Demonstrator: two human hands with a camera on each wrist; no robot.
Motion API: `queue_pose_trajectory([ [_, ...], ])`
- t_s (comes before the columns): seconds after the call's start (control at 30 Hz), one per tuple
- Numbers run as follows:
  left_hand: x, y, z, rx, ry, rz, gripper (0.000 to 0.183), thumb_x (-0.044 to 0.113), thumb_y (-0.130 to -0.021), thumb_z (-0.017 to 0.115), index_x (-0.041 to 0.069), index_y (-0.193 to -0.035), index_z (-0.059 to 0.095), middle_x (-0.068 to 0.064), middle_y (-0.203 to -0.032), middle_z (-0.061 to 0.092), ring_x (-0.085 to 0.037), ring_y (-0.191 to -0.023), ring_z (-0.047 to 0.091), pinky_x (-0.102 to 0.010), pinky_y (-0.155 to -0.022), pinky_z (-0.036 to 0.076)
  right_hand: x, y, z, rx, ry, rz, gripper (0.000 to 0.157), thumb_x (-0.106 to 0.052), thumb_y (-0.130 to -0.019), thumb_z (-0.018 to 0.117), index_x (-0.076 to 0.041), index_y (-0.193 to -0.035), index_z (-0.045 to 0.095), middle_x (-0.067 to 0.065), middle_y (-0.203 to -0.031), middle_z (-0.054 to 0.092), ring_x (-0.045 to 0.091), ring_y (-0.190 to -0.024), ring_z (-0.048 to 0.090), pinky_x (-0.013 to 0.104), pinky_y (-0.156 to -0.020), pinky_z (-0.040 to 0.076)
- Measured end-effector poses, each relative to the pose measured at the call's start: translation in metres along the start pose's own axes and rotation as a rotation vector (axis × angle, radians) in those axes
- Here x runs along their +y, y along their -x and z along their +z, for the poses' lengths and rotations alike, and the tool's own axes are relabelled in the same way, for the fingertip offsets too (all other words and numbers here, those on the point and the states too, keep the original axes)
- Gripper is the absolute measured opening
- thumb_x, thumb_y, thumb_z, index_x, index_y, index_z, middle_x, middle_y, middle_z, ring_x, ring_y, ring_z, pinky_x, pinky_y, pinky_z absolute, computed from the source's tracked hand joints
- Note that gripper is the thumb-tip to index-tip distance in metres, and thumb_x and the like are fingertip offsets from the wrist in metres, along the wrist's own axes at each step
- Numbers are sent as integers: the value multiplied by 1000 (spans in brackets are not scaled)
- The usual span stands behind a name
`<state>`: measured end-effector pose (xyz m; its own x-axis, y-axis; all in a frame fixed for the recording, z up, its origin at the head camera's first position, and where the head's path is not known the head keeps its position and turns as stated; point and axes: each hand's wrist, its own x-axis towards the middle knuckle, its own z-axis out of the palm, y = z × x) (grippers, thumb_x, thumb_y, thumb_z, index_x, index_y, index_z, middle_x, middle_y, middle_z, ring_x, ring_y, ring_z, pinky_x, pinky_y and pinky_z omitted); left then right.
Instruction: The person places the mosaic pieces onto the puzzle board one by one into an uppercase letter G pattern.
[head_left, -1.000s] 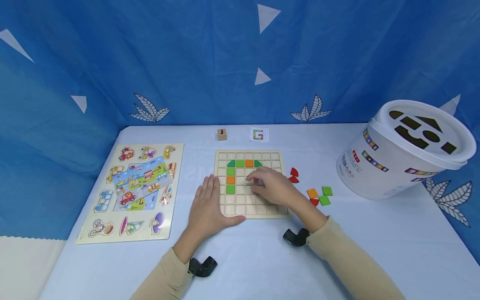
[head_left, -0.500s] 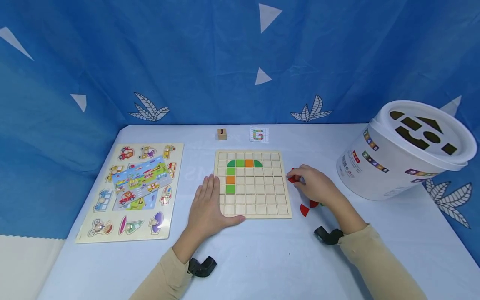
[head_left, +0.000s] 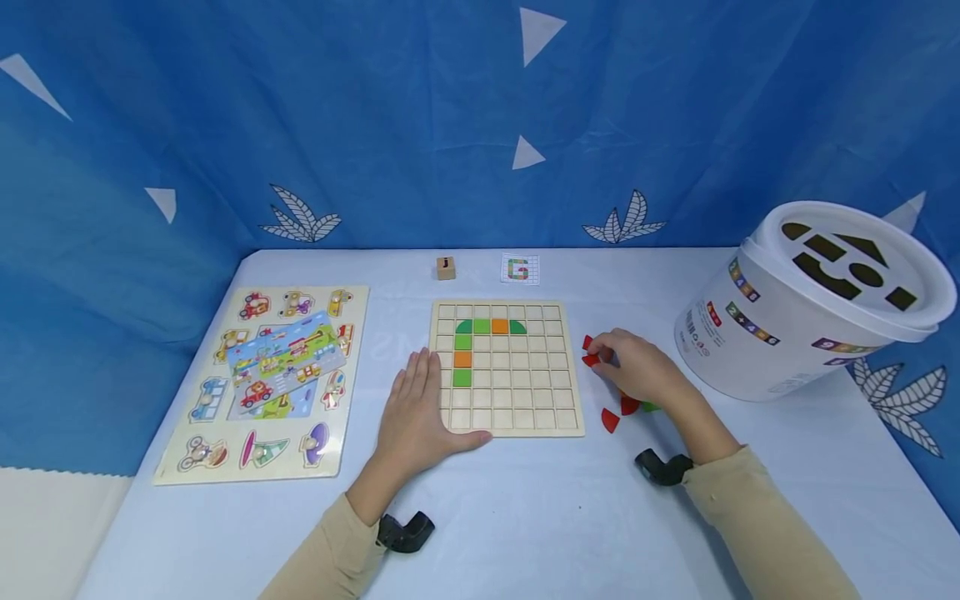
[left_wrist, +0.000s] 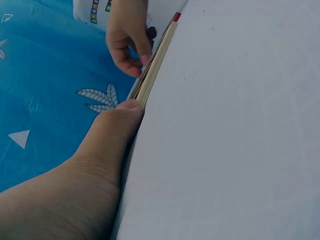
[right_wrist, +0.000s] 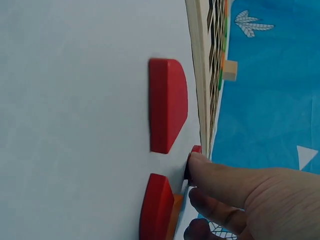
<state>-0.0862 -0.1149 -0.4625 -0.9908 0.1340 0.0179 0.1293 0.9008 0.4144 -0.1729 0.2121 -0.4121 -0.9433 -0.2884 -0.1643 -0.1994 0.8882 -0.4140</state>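
A wooden grid board (head_left: 532, 408) lies mid-table, with green and orange squares (head_left: 462, 360) and dark green quarter-circles (head_left: 517, 327) in its upper left cells. My left hand (head_left: 411, 408) lies flat along the board's left edge, fingers straight, thumb (left_wrist: 131, 106) at its near edge. Right of the board, my right hand (head_left: 637, 367) pinches a red quarter-circle piece (head_left: 590, 360) between thumb and fingers. Another red piece (head_left: 587, 342) lies just beyond the fingertips. Closer to me are two more red pieces, one apart (right_wrist: 170, 105) and one beside an orange piece (right_wrist: 175, 215).
A green piece (head_left: 650, 407) shows partly under the right hand. A white lidded bucket (head_left: 750, 333) stands at the right. Left is a vehicle puzzle board (head_left: 330, 450) with picture cards (head_left: 285, 358). A wooden cube (head_left: 446, 268) and a pattern card with a G (head_left: 521, 269) sit behind the grid.
My right hand has moved from over the board to the red pieces at the right. A red piece now lies apart near the board's lower right corner. The left hand stays put.
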Motion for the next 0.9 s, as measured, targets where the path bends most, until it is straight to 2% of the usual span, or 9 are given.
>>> queue_pose_trajectory([
  [0.1,1,0,0,-3,-1,-1,139,87,-62,65,1,-158,13,-15,-168,8,-30,-156,3,-49,-126,12,1,0,-1,0,-6,8,28,-17,-87,76,-11,-113,67,9,-104,61,24,-93,55,30,-70,55],
  [0.33,-1,-1,2,-8,-9,-5,140,88,-62,63,1,-158,11,-15,-168,7,-30,-156,2,-49,-126,11,3,1,-2,-49,-129,22,23,-14,-88,74,-15,-106,59,8,-95,58,22,-75,53,27,-55,49],
  [0.5,-2,-1,2,-1,-11,-3,140,88,-62,64,1,-158,12,-15,-168,8,-30,-156,3,-49,-126,11,8,0,1,-50,-135,-12,27,-15,-92,70,-18,-118,61,8,-99,59,23,-81,54,27,-54,50],
  [0.6,-1,-1,2,-2,-15,-8,140,89,-62,63,2,-159,12,-14,-168,8,-29,-157,2,-48,-126,11,9,0,1,-41,-123,-38,34,-15,-93,68,-19,-127,63,9,-105,62,24,-91,55,28,-61,53],
  [0.73,0,-1,1,-2,-13,-3,139,88,-62,64,1,-158,11,-15,-168,8,-30,-156,3,-49,-126,11,7,0,0,-17,-147,-70,34,-14,-94,67,-17,-128,65,9,-110,65,24,-96,55,29,-68,53],
  [0.9,0,-1,1,-3,-15,-4,139,88,-62,64,2,-159,11,-14,-168,8,-29,-157,3,-49,-126,10,-1,-2,0,7,-213,-64,29,-19,-91,72,-20,-119,67,5,-102,66,23,-80,55,26,-54,49],
])
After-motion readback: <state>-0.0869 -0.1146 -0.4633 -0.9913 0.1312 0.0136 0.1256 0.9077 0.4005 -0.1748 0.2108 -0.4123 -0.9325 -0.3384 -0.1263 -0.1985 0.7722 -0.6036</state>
